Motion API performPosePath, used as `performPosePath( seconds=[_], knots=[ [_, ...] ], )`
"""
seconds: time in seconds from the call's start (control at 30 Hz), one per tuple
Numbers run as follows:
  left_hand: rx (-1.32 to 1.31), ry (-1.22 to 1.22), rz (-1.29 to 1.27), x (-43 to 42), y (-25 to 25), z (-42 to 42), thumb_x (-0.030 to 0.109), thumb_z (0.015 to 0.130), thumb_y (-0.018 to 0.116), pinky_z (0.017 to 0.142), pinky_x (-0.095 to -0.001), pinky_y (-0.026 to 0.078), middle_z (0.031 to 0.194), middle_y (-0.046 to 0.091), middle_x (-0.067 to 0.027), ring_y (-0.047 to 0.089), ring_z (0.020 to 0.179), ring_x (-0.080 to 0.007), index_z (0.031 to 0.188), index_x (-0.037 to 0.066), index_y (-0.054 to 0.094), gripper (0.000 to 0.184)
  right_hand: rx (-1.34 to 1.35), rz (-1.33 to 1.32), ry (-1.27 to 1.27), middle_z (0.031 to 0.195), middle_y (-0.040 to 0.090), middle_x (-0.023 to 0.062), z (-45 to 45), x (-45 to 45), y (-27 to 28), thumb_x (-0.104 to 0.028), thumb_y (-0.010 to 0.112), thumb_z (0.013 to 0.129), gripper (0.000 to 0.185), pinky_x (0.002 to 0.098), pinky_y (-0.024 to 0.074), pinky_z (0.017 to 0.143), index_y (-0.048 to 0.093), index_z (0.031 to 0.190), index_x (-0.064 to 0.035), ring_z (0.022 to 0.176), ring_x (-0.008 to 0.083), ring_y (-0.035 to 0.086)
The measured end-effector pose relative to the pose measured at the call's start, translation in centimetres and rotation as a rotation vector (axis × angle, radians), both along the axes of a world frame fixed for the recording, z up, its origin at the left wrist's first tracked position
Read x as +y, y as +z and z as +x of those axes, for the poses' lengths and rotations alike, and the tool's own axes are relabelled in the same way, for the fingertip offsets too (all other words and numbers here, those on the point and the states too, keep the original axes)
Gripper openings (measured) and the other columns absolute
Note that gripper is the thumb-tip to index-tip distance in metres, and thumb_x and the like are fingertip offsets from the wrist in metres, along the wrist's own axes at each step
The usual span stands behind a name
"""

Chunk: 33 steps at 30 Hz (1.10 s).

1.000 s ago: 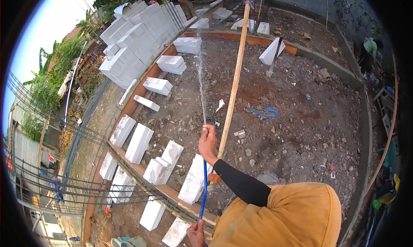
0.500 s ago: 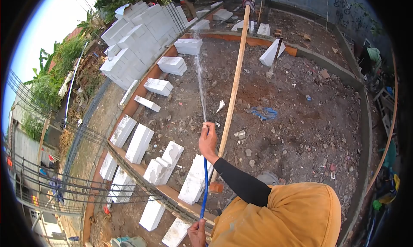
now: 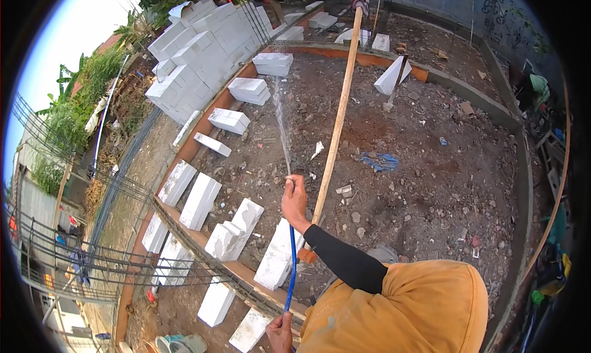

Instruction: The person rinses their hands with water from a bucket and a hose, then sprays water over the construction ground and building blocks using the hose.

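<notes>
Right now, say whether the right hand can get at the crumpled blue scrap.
Probably not: the right hand grips the blue hose, and in this view the wooden pole runs between that hand and the crumpled blue scrap.

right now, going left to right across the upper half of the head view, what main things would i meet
White pipe → tall stack of white blocks → water jet → long wooden pole → angled white block → pale green cloth.
</notes>
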<state>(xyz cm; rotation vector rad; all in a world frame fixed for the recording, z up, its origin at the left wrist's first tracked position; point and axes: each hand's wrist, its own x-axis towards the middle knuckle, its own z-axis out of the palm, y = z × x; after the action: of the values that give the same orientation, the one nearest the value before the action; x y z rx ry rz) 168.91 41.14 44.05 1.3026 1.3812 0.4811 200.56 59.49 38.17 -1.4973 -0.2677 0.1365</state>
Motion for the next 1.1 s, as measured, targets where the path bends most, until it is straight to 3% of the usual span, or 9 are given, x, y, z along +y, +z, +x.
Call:
performPosePath(
  seconds=[0.07,0.13,0.23,0.33,0.57,0.7,0.87,0.93,1.1],
  knots=[
    [-0.004,-0.012,-0.003,0.2,0.2,-0.4,0.028,0.092,0.07,0.047,-0.0279,0.02,0.055,0.041,0.0082,0.03,0.052,-0.0031,0.07,-0.002,0.065,0.038,-0.037,-0.006,-0.008,0.076,0.058,0.0131,-0.2,0.3,-0.6,-0.016,0.048,0.101,0.014,0.0407,0.0446,0.065,0.052,0.11,-0.0069,0.067,0.0269,0.059],
    [0.185,-0.048,-0.056,0.2,2.8,0.2,0.045,0.094,0.064,0.052,-0.0348,0.031,0.057,0.041,-0.0009,0.034,0.056,-0.0148,0.073,0.001,0.061,0.049,-0.076,-0.012,-0.015,0.078,0.058,0.0132,-0.4,0.3,-0.8,-0.017,0.048,0.101,0.014,0.0405,0.0447,0.066,0.052,0.11,-0.0071,0.068,0.0269,0.059],
    [0.156,0.024,-0.125,-0.1,5.5,1.8,0.041,0.096,0.063,0.05,-0.0341,0.025,0.057,0.037,0.0024,0.03,0.054,-0.012,0.068,0.005,0.055,0.046,-0.005,-0.039,0.035,0.082,0.059,0.013,-0.4,0.2,-0.3,-0.017,0.046,0.102,0.014,0.0394,0.0453,0.068,0.052,0.111,-0.0069,0.072,0.0259,0.059],
    [0.005,0.022,0.021,-0.1,0.8,0.3,0.028,0.092,0.07,0.047,-0.0278,0.02,0.055,0.041,0.0081,0.03,0.052,-0.003,0.07,-0.002,0.064,0.038,-0.007,0.053,-0.028,0.086,0.06,0.0122,0.2,0.5,0.0,-0.018,0.046,0.103,0.015,0.0386,0.0456,0.069,0.052,0.11,-0.0062,0.073,0.0245,0.059],
    [0.045,0.032,0.109,-0.1,-1.8,-0.6,0.028,0.092,0.07,0.046,-0.0277,0.02,0.055,0.04,0.0084,0.029,0.051,-0.0032,0.071,-0.002,0.064,0.038,0.007,0.124,-0.083,0.086,0.061,0.0097,1.1,-0.3,2.3,-0.017,0.046,0.103,0.015,0.0364,0.0453,0.068,0.052,0.11,-0.0056,0.07,0.0195,0.055],
    [0.016,0.001,-0.049,0.0,-0.1,0.5,0.03,0.091,0.071,0.044,-0.0287,0.021,0.054,0.042,0.0066,0.03,0.048,-0.0043,0.074,-0.003,0.065,0.038,-0.014,0.115,-0.131,0.085,0.06,0.0091,1.9,-0.4,3.0,-0.018,0.046,0.103,0.016,0.0355,0.0449,0.066,0.052,0.112,-0.0058,0.068,0.0179,0.054],
    [0.01,-0.009,-0.082,-0.6,0.5,2.0,0.03,0.09,0.07,0.044,-0.0281,0.022,0.054,0.045,0.0043,0.032,0.048,-0.0041,0.078,-0.004,0.069,0.036,0.013,0.12,-0.13,0.085,0.061,0.0092,2.8,-0.9,4.1,-0.018,0.046,0.103,0.016,0.0365,0.045,0.065,0.052,0.113,-0.0065,0.067,0.0188,0.055],
    [-0.008,0.059,0.118,-0.9,-0.6,2.2,0.029,0.091,0.07,0.045,-0.0272,0.022,0.055,0.046,0.0043,0.031,0.049,-0.0041,0.082,-0.004,0.071,0.034,0.008,0.126,-0.145,0.085,0.061,0.0098,3.0,-0.8,4.0,-0.018,0.047,0.103,0.016,0.0372,0.0451,0.065,0.053,0.113,-0.0067,0.067,0.0195,0.055],
    [0.021,0.004,0.014,-0.7,0.0,2.2,0.032,0.091,0.07,0.046,-0.0269,0.023,0.056,0.048,0.0044,0.032,0.05,-0.0044,0.086,-0.005,0.072,0.037,-0.067,0.11,-0.186,0.084,0.061,0.013,3.3,-0.6,4.1,-0.016,0.048,0.102,0.014,0.0388,0.0452,0.065,0.054,0.11,-0.0065,0.069,0.0226,0.058]
  ],
)
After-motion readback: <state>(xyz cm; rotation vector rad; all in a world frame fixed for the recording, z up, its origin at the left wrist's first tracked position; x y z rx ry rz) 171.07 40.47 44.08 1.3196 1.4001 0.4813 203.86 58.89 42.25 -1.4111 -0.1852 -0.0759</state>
